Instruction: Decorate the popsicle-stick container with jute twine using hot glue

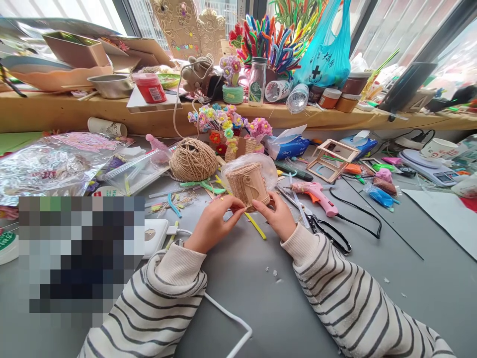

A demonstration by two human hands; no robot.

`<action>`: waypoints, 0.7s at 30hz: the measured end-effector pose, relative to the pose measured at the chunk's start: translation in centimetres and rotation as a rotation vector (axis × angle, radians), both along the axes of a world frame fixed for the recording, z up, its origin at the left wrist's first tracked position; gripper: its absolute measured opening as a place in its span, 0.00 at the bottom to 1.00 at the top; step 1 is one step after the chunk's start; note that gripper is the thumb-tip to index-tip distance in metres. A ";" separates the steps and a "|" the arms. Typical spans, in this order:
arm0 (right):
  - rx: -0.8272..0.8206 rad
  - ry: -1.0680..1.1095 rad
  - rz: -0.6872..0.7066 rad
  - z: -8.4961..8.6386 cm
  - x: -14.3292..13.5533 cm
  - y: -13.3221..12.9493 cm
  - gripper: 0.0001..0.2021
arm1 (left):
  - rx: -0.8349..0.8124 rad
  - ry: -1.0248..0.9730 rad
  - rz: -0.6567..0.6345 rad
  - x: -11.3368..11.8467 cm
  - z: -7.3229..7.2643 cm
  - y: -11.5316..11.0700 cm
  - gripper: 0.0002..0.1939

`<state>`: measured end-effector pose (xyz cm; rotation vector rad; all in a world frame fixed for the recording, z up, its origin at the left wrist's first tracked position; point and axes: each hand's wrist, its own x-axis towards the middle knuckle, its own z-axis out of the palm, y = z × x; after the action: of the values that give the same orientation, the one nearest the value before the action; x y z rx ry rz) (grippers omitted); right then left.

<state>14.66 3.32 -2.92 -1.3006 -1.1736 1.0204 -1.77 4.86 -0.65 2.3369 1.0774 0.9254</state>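
Note:
A small cardboard container (248, 184), wrapped partly in jute twine and bearing a twine curl on its bare face, is held tilted above the table. My right hand (278, 214) grips its lower right side, thumb in front. At its lower left edge, my left hand (219, 219) pinches with thumb and forefinger; whether only twine or also the edge is between them, I cannot tell. Behind it is a clear plastic piece (270, 169). A ball of jute twine (194, 160) rests just beyond my left hand. Right of my right hand lies a pink glue gun (316, 194).
Black-handled scissors (331, 236) lie near my right wrist. A white cable (231, 315) crosses the table below my left forearm from a white box (155, 236). A wooden frame (331, 156), a kitchen scale (428, 166) and fuzzy-wire flowers (223, 122) stand further back. A blurred patch hides the left side.

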 end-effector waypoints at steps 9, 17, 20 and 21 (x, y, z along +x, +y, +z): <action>0.007 -0.007 -0.008 0.0 0.0 0.0 0.22 | -0.133 -0.143 -0.001 0.1 0.2 0.2 0.08; 0.041 -0.050 -0.016 -0.1 0.8 0.1 0.24 | -0.135 -0.134 -0.022 0.1 0.3 0.2 0.07; 0.045 -0.047 -0.013 -0.1 0.9 0.1 0.22 | -0.137 -0.127 -0.030 0.1 0.2 0.2 0.07; 0.045 -0.051 -0.019 -0.1 0.9 0.1 0.22 | -0.137 -0.125 -0.033 0.1 0.2 0.2 0.07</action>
<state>15.56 3.41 -3.06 -1.3067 -1.2141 0.9458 -1.69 5.06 -0.48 2.1501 1.0152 0.9418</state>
